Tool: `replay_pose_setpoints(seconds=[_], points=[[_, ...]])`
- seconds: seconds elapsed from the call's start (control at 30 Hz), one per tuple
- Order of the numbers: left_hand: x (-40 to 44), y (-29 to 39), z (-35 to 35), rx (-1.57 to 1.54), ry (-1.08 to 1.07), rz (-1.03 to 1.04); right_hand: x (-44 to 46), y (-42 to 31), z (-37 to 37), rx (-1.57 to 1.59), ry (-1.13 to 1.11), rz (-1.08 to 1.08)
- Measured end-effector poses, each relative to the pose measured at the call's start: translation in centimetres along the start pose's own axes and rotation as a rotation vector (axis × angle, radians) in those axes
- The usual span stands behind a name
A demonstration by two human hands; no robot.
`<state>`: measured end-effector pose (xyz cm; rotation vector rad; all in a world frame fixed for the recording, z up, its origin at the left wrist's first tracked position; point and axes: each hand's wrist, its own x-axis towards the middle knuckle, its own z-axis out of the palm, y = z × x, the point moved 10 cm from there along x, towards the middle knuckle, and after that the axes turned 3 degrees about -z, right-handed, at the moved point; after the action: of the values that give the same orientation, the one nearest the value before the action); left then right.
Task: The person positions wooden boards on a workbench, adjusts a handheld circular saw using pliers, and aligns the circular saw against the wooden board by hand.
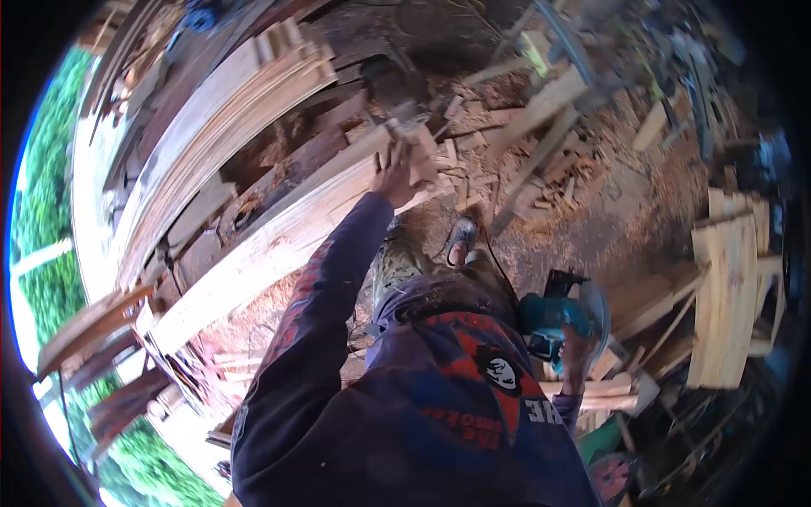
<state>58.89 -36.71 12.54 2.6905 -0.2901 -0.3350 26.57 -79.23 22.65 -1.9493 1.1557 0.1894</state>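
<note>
Above shavings-strewn floor: seemingly steadying stacked boards at right end with left hand, fingers spread, unclenched; grasping teal power tool in right hand; next, likely calling for steady tool placement.

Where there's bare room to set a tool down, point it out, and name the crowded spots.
Mostly bare: sawdust-strewn ground between the shoe and the pale boards at right. Also the long plank's top, picture-left of the left hand and sleeve. Crowded: the floor near the scattered offcuts.
</note>
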Motion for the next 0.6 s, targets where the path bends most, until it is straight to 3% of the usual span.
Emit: replay_pose_setpoints(seconds=[0.07, 0.1, 0.17, 0.2, 0.27, 0.3, 0.33, 0.37, 0.43, 0.47, 0.53, 0.57, 0.6], points=[[-0.8, -1.6, 0.5, 0.121, -0.087, 0.003, 0.3, 0.7, 1.0, -0.077, -0.071, -0.023], [-0.3, -3.2, 2.9, 0.016, 0.002, 0.055, 1.1, 1.3, 1.5, -0.151, -0.117, -0.014], [-0.1, -0.7, 4.0, 0.469, -0.09, 0.063, 2.8, 0.9, 4.2, -0.265, -0.258, -0.081], [-0.1, 0.5, 4.7, 0.665, -0.096, 0.06, 3.3, 1.2, 4.9, -0.112, -0.26, -0.017], [-1.9, 3.6, 4.9, 0.678, -0.127, 0.102, 3.5, -0.7, 7.6, 0.004, -0.313, 0.021], [-1.8, 3.9, 7.9, 0.485, 0.014, 0.106, 3.0, -3.5, 8.9, 0.066, -0.362, -0.11], [-3.6, 5.2, 8.6, 0.351, -0.081, 0.107, 2.6, -5.8, 9.5, 0.138, -0.397, -0.236], [-6.8, 6.6, 7.0, 0.291, -0.055, 0.145, 3.5, -5.6, 9.9, 0.123, -0.417, -0.272], [-12.6, 6.2, 6.7, 0.041, 0.204, 0.191, 4.3, -4.8, 10.8, -0.118, -0.449, -0.225], [-15.7, 4.7, 7.5, -0.107, -0.035, 0.108, 2.9, -6.2, 11.2, -0.267, -0.469, -0.189], [-23.2, -1.4, 9.1, -0.339, 0.059, -0.196, 1.6, -7.9, 13.3, -0.316, -0.491, -0.363], [-27.0, -6.0, 14.6, -0.355, -0.181, -0.424, 1.1, -8.7, 14.6, -0.348, -0.503, -0.495], [-31.9, -7.7, 13.4, -0.333, -0.295, -0.47, 0.8, -8.5, 16.0, -0.359, -0.516, -0.565]])
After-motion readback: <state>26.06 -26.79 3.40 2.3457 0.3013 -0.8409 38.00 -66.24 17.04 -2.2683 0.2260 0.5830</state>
